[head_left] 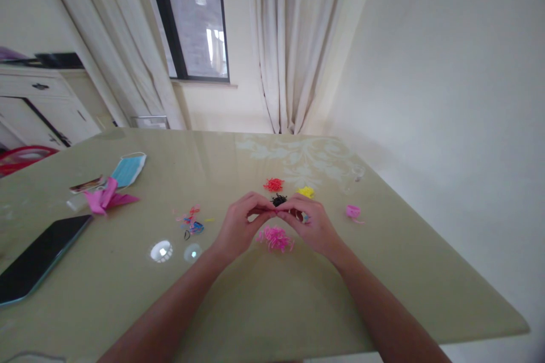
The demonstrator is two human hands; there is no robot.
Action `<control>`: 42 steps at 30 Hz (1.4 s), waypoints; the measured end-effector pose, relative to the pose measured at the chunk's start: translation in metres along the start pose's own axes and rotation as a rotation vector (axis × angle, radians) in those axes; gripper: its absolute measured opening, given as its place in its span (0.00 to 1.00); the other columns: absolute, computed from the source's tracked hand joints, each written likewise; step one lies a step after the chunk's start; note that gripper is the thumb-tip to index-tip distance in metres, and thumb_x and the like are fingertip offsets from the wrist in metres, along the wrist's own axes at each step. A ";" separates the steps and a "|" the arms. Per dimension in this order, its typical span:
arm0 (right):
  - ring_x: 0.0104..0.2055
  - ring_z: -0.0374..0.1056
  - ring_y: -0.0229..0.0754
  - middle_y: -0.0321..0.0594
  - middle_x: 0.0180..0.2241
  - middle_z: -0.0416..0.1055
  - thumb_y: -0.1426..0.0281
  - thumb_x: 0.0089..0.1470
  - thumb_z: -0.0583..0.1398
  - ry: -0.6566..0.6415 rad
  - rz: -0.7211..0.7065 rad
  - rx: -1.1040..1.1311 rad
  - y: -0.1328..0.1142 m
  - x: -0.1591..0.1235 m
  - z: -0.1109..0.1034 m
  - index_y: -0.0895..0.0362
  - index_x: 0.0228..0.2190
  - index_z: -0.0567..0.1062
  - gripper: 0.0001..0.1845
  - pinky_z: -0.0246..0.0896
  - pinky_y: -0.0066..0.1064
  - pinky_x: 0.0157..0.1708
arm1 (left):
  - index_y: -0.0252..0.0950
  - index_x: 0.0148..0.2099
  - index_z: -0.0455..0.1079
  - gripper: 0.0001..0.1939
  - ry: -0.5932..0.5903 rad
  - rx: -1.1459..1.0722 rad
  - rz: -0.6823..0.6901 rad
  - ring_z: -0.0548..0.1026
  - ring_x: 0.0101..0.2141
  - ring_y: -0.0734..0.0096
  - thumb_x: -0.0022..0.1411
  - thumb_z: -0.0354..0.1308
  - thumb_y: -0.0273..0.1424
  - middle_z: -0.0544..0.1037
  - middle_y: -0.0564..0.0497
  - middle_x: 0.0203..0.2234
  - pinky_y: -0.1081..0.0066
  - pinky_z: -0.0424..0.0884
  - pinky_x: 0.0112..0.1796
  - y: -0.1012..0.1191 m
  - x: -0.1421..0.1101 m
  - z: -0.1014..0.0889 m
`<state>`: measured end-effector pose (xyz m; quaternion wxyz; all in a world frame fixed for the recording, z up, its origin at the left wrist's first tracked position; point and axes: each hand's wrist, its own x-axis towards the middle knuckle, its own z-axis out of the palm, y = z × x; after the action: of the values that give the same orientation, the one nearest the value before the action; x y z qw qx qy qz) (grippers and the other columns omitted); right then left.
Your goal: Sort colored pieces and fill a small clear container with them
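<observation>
My left hand (240, 224) and my right hand (310, 224) meet fingertip to fingertip above a glossy olive table (264, 295). Both pinch something small and pink between them, too small to name. Just below the fingers lies a heap of pink rubber bands (276, 237). Behind the hands sit a black heap (279, 199), an orange-red heap (273, 184) and a yellow heap (305, 191). A few red and blue bands show under my right palm.
Scattered mixed-colour bands (191, 221) lie left of the hands. A pink band cluster (353, 211) lies to the right. At the left are a dark tablet (38, 258), a pink folded paper (106, 197), a blue face mask (129, 169). Curtains and a window stand beyond.
</observation>
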<state>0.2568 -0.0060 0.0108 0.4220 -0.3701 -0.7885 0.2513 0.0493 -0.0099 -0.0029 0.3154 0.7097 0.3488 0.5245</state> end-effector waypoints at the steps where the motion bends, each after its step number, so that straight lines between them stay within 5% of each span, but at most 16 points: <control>1: 0.29 0.66 0.39 0.40 0.31 0.76 0.59 0.66 0.64 0.009 0.008 -0.004 0.000 0.000 0.000 0.54 0.38 0.84 0.13 0.61 0.31 0.30 | 0.36 0.40 0.79 0.04 0.003 -0.006 -0.001 0.81 0.37 0.70 0.66 0.66 0.32 0.81 0.49 0.35 0.71 0.80 0.41 0.000 0.000 0.000; 11: 0.32 0.72 0.41 0.41 0.33 0.80 0.58 0.62 0.66 0.125 0.126 0.186 0.002 0.000 -0.002 0.54 0.35 0.84 0.13 0.66 0.31 0.33 | 0.36 0.44 0.80 0.09 -0.020 0.012 -0.055 0.83 0.38 0.67 0.67 0.66 0.36 0.85 0.47 0.37 0.68 0.81 0.44 0.004 0.000 0.000; 25: 0.34 0.74 0.43 0.43 0.34 0.80 0.56 0.62 0.67 0.130 0.084 0.180 -0.003 -0.001 0.000 0.53 0.37 0.85 0.14 0.68 0.33 0.34 | 0.36 0.39 0.81 0.12 0.017 0.038 -0.042 0.81 0.33 0.68 0.68 0.64 0.39 0.84 0.47 0.32 0.70 0.78 0.39 0.013 0.001 0.000; 36: 0.34 0.72 0.42 0.42 0.32 0.79 0.56 0.63 0.66 0.151 0.055 0.129 -0.002 -0.001 -0.001 0.52 0.35 0.85 0.14 0.67 0.33 0.34 | 0.36 0.41 0.80 0.13 -0.080 0.056 -0.102 0.80 0.32 0.69 0.70 0.60 0.40 0.83 0.49 0.30 0.72 0.76 0.36 0.012 0.003 -0.003; 39: 0.34 0.72 0.42 0.42 0.33 0.79 0.56 0.63 0.66 0.155 0.079 0.156 -0.002 0.000 -0.002 0.52 0.36 0.85 0.13 0.67 0.32 0.34 | 0.37 0.45 0.79 0.14 -0.143 0.303 -0.175 0.80 0.36 0.66 0.74 0.54 0.38 0.83 0.47 0.36 0.69 0.75 0.37 0.009 0.005 -0.020; 42: 0.31 0.70 0.41 0.41 0.32 0.78 0.56 0.61 0.67 0.135 0.108 0.156 0.002 0.000 -0.004 0.53 0.35 0.85 0.14 0.65 0.31 0.31 | 0.38 0.45 0.79 0.08 -0.274 0.902 -0.300 0.80 0.44 0.56 0.69 0.59 0.29 0.82 0.43 0.42 0.60 0.74 0.45 0.005 0.005 -0.049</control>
<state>0.2611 -0.0044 0.0122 0.4875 -0.3941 -0.7153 0.3087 0.0038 -0.0051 0.0164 0.0916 0.7798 0.5949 0.1720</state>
